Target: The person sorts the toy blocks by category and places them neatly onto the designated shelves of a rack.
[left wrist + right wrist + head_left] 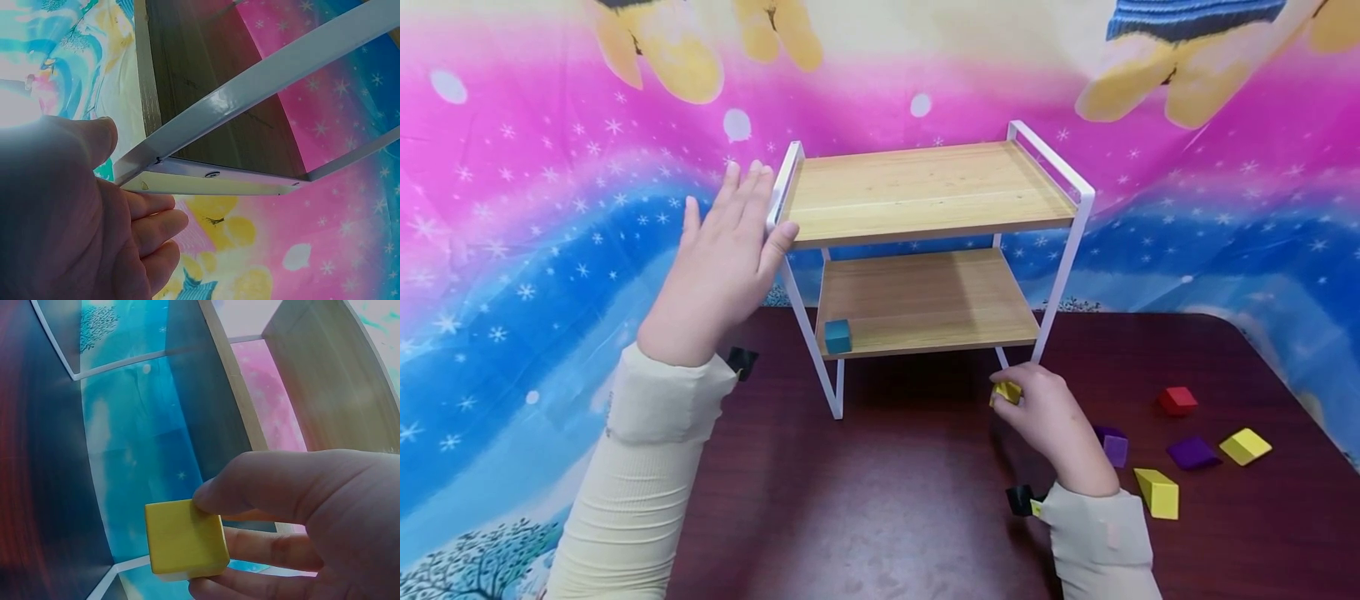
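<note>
A yellow cube (187,540) is pinched between the thumb and fingers of my right hand (1048,417), in front of the lower right part of a two-tier shelf. My left hand (722,242) rests with straight fingers against the white side frame (231,100) at the upper left of that shelf. The shelf has a wooden top board (925,187) and a wooden lower board (925,300). On the lower board's front left corner sits a teal cube (838,336).
Right of my right hand, a red block (1177,401), purple blocks (1193,452) and yellow blocks (1159,493) lie on the dark red-brown table (865,508). A colourful printed cloth (550,208) hangs behind the shelf and along the sides.
</note>
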A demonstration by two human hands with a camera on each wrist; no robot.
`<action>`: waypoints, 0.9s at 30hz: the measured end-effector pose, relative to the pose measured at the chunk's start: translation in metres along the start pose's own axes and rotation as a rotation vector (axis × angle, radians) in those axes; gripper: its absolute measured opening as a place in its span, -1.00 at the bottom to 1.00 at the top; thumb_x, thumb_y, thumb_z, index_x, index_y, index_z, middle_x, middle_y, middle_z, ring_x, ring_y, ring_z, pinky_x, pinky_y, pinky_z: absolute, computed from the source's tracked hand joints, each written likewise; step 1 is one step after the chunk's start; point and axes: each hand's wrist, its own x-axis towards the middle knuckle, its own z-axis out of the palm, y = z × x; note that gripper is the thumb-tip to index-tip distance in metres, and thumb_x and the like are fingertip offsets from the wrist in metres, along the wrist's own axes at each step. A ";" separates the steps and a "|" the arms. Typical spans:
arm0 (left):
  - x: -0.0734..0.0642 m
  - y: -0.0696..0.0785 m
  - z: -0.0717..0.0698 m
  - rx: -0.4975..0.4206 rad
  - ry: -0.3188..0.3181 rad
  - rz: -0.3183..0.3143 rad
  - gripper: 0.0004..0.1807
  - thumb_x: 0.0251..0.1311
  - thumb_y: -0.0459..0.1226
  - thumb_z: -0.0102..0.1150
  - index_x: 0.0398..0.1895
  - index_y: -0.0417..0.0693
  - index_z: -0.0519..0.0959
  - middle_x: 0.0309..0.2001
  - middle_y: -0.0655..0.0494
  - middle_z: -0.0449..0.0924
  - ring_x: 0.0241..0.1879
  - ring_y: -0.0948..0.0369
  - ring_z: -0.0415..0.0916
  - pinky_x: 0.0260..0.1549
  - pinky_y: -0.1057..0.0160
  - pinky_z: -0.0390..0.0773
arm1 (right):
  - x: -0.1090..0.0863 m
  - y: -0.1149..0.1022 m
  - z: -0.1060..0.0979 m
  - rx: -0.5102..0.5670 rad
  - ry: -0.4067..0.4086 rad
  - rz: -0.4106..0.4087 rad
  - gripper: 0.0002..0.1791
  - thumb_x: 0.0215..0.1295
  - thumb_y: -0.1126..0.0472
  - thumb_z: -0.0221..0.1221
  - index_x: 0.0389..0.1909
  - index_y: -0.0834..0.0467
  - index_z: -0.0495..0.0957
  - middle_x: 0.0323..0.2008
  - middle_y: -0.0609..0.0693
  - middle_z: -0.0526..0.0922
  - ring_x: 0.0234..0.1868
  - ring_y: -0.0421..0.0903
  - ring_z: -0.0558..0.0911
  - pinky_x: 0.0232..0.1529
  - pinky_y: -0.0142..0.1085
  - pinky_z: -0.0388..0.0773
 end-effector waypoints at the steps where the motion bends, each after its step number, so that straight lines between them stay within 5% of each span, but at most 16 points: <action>1: 0.000 0.000 0.000 0.000 0.001 0.000 -0.18 0.54 0.13 -0.28 0.66 0.12 -0.31 0.65 0.03 -0.27 0.61 0.09 -0.51 0.47 -0.26 -0.48 | 0.000 0.000 0.000 -0.002 0.005 -0.004 -0.73 0.23 0.35 0.32 -0.05 0.32 0.71 -0.07 0.31 0.67 -0.10 0.19 0.65 -0.01 0.11 0.65; 27: 0.001 0.001 0.000 0.007 -0.010 -0.001 -0.17 0.54 0.13 -0.27 0.66 0.11 -0.33 0.65 0.01 -0.27 0.61 0.09 -0.52 0.46 -0.26 -0.49 | 0.000 -0.010 -0.004 -0.016 0.100 -0.119 -0.74 0.22 0.31 0.32 -0.07 0.27 0.73 -0.04 0.27 0.66 -0.06 0.21 0.64 -0.01 0.13 0.64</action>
